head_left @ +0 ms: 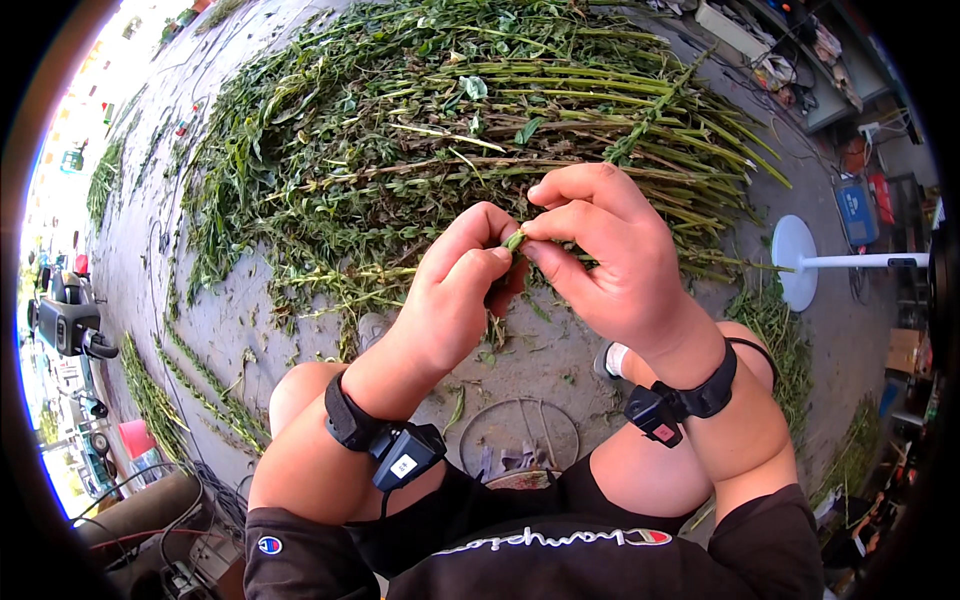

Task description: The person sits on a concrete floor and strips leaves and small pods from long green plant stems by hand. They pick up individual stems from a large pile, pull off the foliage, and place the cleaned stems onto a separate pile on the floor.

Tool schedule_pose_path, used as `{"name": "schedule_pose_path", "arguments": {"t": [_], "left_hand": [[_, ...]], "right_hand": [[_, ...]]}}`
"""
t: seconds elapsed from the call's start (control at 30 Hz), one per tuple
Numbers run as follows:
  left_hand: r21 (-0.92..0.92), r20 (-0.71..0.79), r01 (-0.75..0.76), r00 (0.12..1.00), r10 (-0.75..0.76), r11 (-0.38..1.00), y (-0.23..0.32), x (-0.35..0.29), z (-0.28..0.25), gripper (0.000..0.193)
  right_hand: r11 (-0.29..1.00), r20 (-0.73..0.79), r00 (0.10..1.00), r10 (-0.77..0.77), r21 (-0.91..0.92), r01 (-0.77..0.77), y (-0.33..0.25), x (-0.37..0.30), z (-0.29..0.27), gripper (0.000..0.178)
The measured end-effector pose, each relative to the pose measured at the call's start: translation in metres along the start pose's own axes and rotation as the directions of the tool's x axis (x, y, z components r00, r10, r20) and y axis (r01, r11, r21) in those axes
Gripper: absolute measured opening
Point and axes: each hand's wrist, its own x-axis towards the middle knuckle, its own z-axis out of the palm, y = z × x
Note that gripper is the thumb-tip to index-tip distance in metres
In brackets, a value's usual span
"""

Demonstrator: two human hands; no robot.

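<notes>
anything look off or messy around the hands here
Nothing looks damaged. The left hand and right hand pinch a small green stem piece between fingertips. Behind them the pile of green stalks sprawls over the concrete ground, with loose leaf bits scattered near the feet.

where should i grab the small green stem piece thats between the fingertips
Pinch the green stem piece at its short middle, one hand from each side, as the left hand and right hand do; it is thin and short, so only fingertips fit.
</notes>
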Motion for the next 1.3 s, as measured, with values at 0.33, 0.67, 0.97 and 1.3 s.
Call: {"name": "schedule_pose_path", "arguments": {"t": [0.33,0.67,0.97,1.3], "left_hand": [[-0.090,-0.016,-0.010,1.000,0.008,0.996,0.008,0.000,-0.004,0.012],[-0.114,-0.061,-0.051,0.997,0.045,0.992,0.009,-0.003,-0.008,0.017],[-0.361,-0.136,-0.279,0.960,0.246,0.890,0.028,-0.004,-0.037,0.019],[-0.587,-0.081,-0.322,0.936,0.342,0.743,0.056,-0.026,-0.070,0.013]], "right_hand": [[0.999,0.026,0.999,-0.042,-0.032,0.043,0.005,0.002,0.002,0.016],[0.854,0.400,0.795,0.456,0.055,-0.517,0.016,0.011,-0.009,0.012],[0.673,0.359,0.570,0.739,-0.435,-0.598,0.071,-0.007,-0.044,0.018],[-0.338,0.512,0.269,0.816,0.799,-0.498,0.131,-0.046,0.005,0.037]]}}
